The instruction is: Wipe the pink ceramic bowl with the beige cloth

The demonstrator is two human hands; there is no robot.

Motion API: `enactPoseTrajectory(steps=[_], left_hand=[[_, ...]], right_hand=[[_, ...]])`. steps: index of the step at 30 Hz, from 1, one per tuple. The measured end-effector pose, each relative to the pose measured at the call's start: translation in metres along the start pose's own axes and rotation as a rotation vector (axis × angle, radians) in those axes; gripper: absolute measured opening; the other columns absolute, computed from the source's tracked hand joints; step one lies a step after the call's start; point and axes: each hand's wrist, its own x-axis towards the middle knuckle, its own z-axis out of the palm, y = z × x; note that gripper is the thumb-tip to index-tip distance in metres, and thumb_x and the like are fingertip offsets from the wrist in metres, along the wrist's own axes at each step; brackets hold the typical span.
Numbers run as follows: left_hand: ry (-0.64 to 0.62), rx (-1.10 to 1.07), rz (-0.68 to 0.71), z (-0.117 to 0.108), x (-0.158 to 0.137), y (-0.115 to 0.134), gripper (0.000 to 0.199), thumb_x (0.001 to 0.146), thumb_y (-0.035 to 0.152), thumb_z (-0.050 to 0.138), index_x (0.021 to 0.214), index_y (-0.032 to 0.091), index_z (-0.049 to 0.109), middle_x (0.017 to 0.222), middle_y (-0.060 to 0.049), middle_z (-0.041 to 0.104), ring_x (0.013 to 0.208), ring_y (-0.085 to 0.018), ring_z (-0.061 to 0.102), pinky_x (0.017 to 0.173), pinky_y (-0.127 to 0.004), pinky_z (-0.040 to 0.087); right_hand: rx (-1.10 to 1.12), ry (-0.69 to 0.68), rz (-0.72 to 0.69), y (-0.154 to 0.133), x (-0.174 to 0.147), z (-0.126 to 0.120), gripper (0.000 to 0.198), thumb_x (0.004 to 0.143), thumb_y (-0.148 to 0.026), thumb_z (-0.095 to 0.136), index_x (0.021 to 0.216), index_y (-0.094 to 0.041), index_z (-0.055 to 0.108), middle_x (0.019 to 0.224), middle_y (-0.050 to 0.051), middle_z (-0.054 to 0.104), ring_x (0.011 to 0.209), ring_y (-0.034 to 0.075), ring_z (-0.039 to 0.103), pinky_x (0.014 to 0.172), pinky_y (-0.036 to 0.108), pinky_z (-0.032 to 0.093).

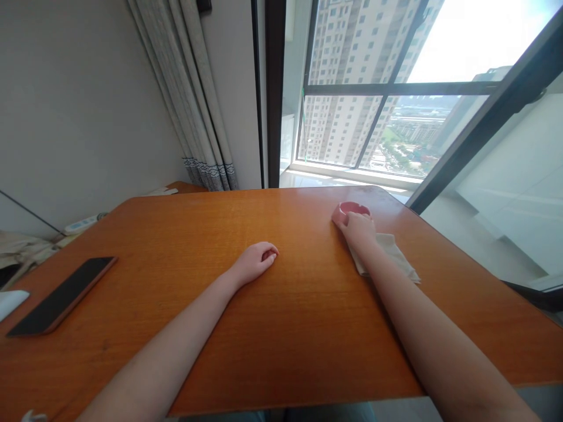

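Near the far right of the wooden table, a round pink ashtray (pixel 338 213) with notches in its rim is gripped by my right hand (pixel 359 230). My fingers close over its near side, and the fingertips are partly hidden. A folded beige cloth (pixel 398 258) lies just nearer, partly covered by my right wrist and forearm. My left hand (pixel 256 262) rests on the tabletop near the middle, fingers curled into a loose fist, with nothing visible inside. It is well apart from the ashtray and the cloth.
The brown wooden table (pixel 290 340) spans the view. A flat black slab with a reddish-brown edge (pixel 65 296) lies at the left, beside a white object (pixel 12 302). A power strip (pixel 83 224) is beyond the left edge. A curtain (pixel 197 117) and windows stand behind.
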Motion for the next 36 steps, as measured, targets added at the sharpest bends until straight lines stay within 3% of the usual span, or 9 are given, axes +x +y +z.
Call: enactPoseTrajectory(steps=[6,11,15,21,24,27,29,33,36], left_hand=[[0.014,0.047,0.054,0.0,0.001,-0.005,0.02,0.086,0.026,0.044,0.09,0.018,0.062,0.081,-0.003,0.061,0.073,-0.015,0.055,0.069,-0.028,0.046],[0.207,0.205,0.219,-0.008,0.0,-0.001,0.031,0.082,0.025,0.053,0.112,0.02,0.055,0.118,-0.009,0.055,0.112,-0.021,0.05,0.099,-0.039,0.04],[0.307,0.325,0.296,-0.02,-0.001,-0.001,0.042,0.08,0.032,0.059,0.12,0.022,0.05,0.136,-0.011,0.044,0.13,-0.025,0.036,0.108,-0.046,0.032],[0.205,0.45,0.377,-0.03,-0.001,0.001,0.019,0.084,0.036,0.054,0.093,0.021,0.059,0.12,-0.006,0.059,0.132,-0.024,0.034,0.113,-0.052,0.02],[0.172,0.459,0.389,-0.029,-0.001,0.002,0.019,0.087,0.035,0.049,0.082,0.019,0.058,0.11,-0.008,0.061,0.126,-0.022,0.041,0.112,-0.048,0.025],[0.262,0.449,0.295,-0.032,0.0,-0.004,0.02,0.087,0.035,0.047,0.086,0.018,0.056,0.106,-0.011,0.059,0.116,-0.022,0.047,0.104,-0.042,0.036],[0.364,0.473,0.181,-0.04,-0.001,-0.014,0.02,0.087,0.036,0.047,0.087,0.017,0.055,0.103,-0.011,0.058,0.108,-0.024,0.05,0.096,-0.041,0.04],[0.557,0.626,-0.097,-0.063,-0.007,-0.043,0.024,0.085,0.04,0.047,0.076,0.018,0.051,0.088,-0.01,0.057,0.095,-0.026,0.051,0.087,-0.041,0.041],[0.657,0.725,-0.309,-0.078,-0.016,-0.061,0.024,0.084,0.039,0.047,0.072,0.018,0.048,0.084,-0.01,0.057,0.092,-0.028,0.05,0.085,-0.042,0.039]], right_hand=[[0.018,0.094,-0.208,-0.021,-0.01,-0.009,0.024,0.089,-0.031,0.045,0.086,-0.012,0.059,0.096,0.017,0.063,0.096,0.026,0.051,0.094,0.046,0.031],[0.137,0.125,-0.583,-0.076,-0.041,-0.011,0.013,0.085,-0.032,0.055,0.085,-0.02,0.057,0.092,0.007,0.063,0.095,0.022,0.051,0.102,0.043,0.029],[0.245,0.147,-0.837,-0.11,-0.071,0.0,0.014,0.085,-0.034,0.057,0.086,-0.019,0.058,0.09,0.005,0.062,0.094,0.022,0.052,0.105,0.045,0.029],[0.371,0.165,-1.006,-0.11,-0.075,0.004,0.018,0.088,-0.034,0.053,0.085,-0.018,0.059,0.088,0.006,0.061,0.092,0.02,0.053,0.109,0.047,0.026],[0.428,0.153,-1.063,-0.107,-0.073,0.0,0.018,0.089,-0.033,0.049,0.091,-0.019,0.061,0.097,0.007,0.062,0.103,0.02,0.053,0.111,0.048,0.023],[0.515,0.195,-0.951,-0.108,-0.077,0.0,0.032,0.088,-0.025,0.047,0.118,-0.02,0.054,0.131,0.011,0.049,0.131,0.024,0.033,0.112,0.048,0.024],[0.534,0.167,-0.893,-0.108,-0.079,0.002,0.046,0.086,-0.02,0.045,0.133,-0.02,0.043,0.144,0.011,0.036,0.137,0.024,0.024,0.111,0.048,0.026],[0.475,-0.033,-0.879,-0.104,-0.077,0.011,0.06,0.084,-0.019,0.045,0.142,-0.02,0.03,0.147,0.012,0.03,0.134,0.025,0.031,0.108,0.045,0.033],[0.442,-0.093,-0.87,-0.103,-0.075,0.015,0.061,0.085,-0.018,0.043,0.143,-0.019,0.029,0.148,0.012,0.029,0.132,0.025,0.034,0.107,0.042,0.035]])
